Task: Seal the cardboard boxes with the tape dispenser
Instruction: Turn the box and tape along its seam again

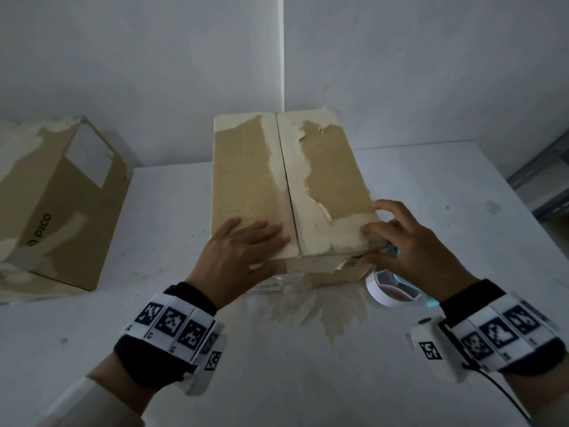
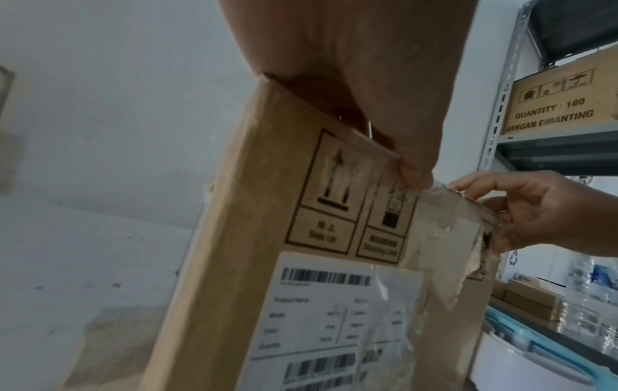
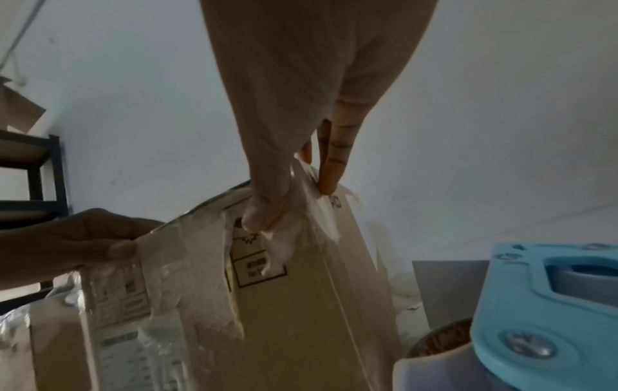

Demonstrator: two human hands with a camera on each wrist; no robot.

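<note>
On the white table (image 1: 308, 380), pushed toward the corner of the walls, stands the box (image 1: 255, 180) being worked on, its two top flaps shut and meeting along a middle seam (image 1: 284, 180) that carries no fresh tape; a second box (image 1: 61, 211) lies well apart to the left. Scraps of old clear tape (image 2: 444, 238) hang torn and wrinkled from the near face. The left hand (image 1: 243, 251) lies flat on the left flap with straight fingers and the thumb hooked over the near edge, while the right hand (image 1: 409, 248) has its fingers spread on the right flap's near corner and its thumb pressing the torn tape below. The tape dispenser (image 1: 397, 288), blue with a white roll, sits on the table just beside the box's near right corner, under the right hand and not held. To do this step well, I judge the flaps should be kept level and tight together, the loose scraps flattened so new tape bonds to board, and the strip begun low on the near face before it runs along the seam.
</note>
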